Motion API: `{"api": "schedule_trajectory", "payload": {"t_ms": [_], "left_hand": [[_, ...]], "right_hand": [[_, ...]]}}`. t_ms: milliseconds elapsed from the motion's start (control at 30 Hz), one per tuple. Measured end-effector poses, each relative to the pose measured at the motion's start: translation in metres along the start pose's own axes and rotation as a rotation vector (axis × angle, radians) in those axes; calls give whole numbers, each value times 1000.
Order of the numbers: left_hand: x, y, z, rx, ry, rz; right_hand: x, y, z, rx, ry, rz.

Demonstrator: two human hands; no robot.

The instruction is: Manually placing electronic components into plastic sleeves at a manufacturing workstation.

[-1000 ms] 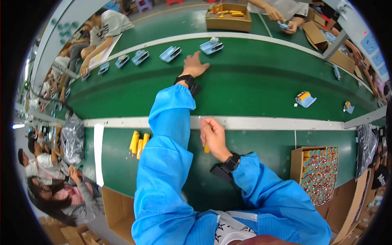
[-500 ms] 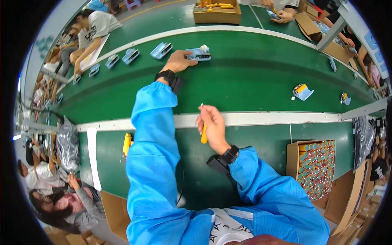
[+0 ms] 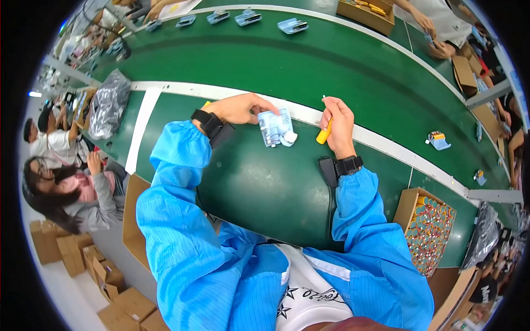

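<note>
My left hand (image 3: pixel 243 108) is closed on the edge of an open light-blue plastic case (image 3: pixel 270 126), over the near green worktop. A small white part (image 3: pixel 289 138) sits at the case's lower right corner; finer parts inside are too small to make out. To its right, my right hand (image 3: pixel 339 121) is closed round a yellow cylindrical battery (image 3: pixel 324 134) whose lower end sticks out below the fingers. A tiny pale tip (image 3: pixel 324 97) shows at the fingertips. Another yellow piece (image 3: pixel 207 103) peeks out behind my left wrist.
Beyond a white rail (image 3: pixel 381 140) runs a green belt (image 3: pixel 248 60) with several blue cases (image 3: pixel 292 26) along its far edge. At right, a carton (image 3: pixel 407 207) holds many yellow cylinders with red wires. A white paper strip (image 3: pixel 142 129) lies at left. Co-workers sit across and at left.
My left hand has drawn the blue case from the belt back over the near worktop. My right hand still holds the yellow battery. The whole view has shifted and turned.
</note>
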State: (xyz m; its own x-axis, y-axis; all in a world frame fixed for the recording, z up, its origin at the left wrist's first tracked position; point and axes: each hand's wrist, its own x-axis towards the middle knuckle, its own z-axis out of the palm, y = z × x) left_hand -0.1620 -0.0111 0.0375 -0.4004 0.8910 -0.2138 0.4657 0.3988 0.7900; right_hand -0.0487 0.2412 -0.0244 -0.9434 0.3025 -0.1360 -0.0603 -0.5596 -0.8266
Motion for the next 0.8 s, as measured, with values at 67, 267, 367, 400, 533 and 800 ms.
{"api": "schedule_trajectory", "payload": {"t_ms": [67,267,367,400,533,800], "left_hand": [[0,-4,21,-30,101,40],[1,43,90,142,650,-628],[12,59,104,120,672,-685],[15,63,109,143,740,-657],[30,67,132,252,825,-578],[26,48,129,245,688,-467]], "right_hand": [[-3,1,8,-113,-96,53],[-10,0,21,-210,-189,100],[-12,-2,20,-286,-233,59],[-12,-4,19,-297,-236,67],[-10,-6,19,-320,-248,39],[-14,-11,22,-333,-278,123]]}}
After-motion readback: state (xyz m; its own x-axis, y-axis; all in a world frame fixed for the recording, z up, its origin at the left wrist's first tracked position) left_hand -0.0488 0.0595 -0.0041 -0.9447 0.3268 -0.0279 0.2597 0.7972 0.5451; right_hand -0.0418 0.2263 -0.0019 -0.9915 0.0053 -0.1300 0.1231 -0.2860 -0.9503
